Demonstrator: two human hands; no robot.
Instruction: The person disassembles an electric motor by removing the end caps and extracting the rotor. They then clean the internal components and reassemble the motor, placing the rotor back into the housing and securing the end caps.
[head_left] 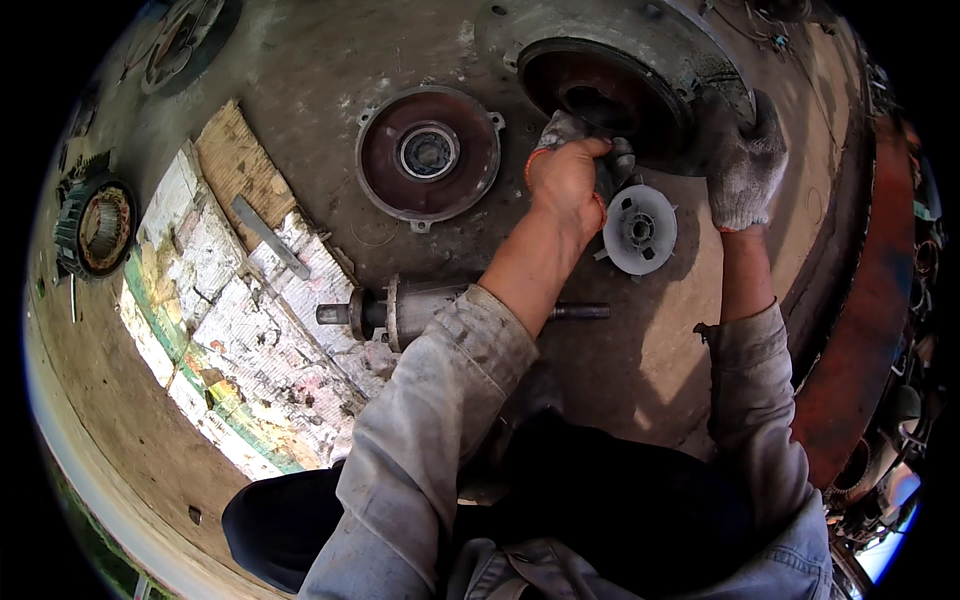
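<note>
My left hand (568,182) is bare and closed around a bunched grey work glove (562,130) with orange edging. It is at the near rim of a large round metal end cover (655,95), whose inside is dark red with a central opening. On the cover's right side, my gloved right hand (745,165) grips the grey outer edge; its fingertips are in shadow. Just below my left hand stands a pale grey fan wheel (640,230). A motor rotor with its shaft (580,311) lies under my left forearm, partly hidden by it.
A second dark red end cover (385,180) lies left of my hands. Further left, a flat metal bar (270,237) rests on dirty flattened cardboard (250,330). A finned motor housing (68,230) sits at the far left. Along the right runs a rusty red beam (860,330) beside scrap parts.
</note>
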